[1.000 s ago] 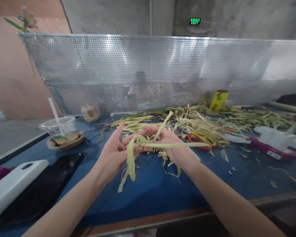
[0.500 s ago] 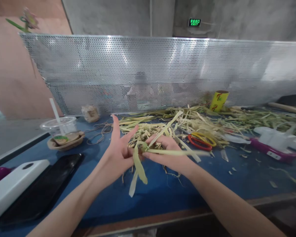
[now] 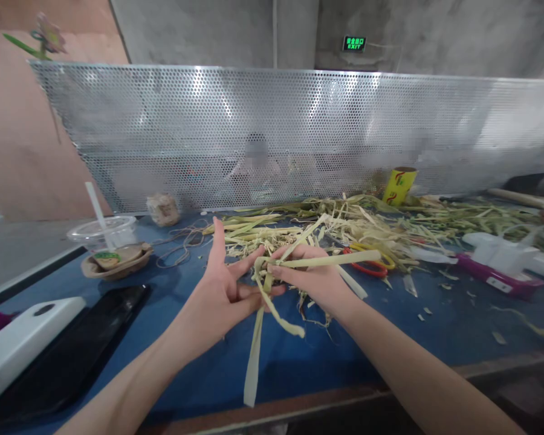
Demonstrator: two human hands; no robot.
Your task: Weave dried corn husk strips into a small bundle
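Observation:
Pale green dried leaf strips (image 3: 330,260) are crossed and folded together between my hands above the table. My right hand (image 3: 315,281) pinches the fold between thumb and fingers; one flat strip sticks out to the right over the hand. My left hand (image 3: 222,293) closes its thumb and lower fingers on a strip hanging below the fold, while one finger points up and another reaches toward the fold. Two strip ends dangle below, a long pale one (image 3: 252,368) and a curled green one (image 3: 283,323). Behind my hands lies a heap of dried leaves (image 3: 367,226), partly hidden.
Red-and-yellow-handled scissors (image 3: 367,270) lie right of my hands. A purple power strip (image 3: 503,278) stands further right, a yellow roll (image 3: 399,186) behind. Left are a black phone (image 3: 79,356), a white device (image 3: 36,341), a clear-lidded cup (image 3: 106,232) and string (image 3: 179,248). A perforated metal screen (image 3: 185,133) closes the back.
The fold has risen slightly in my right hand. My left thumb and fingers have shifted right beneath it, and the dangling strips now hang longer and lower, the curled one swung right.

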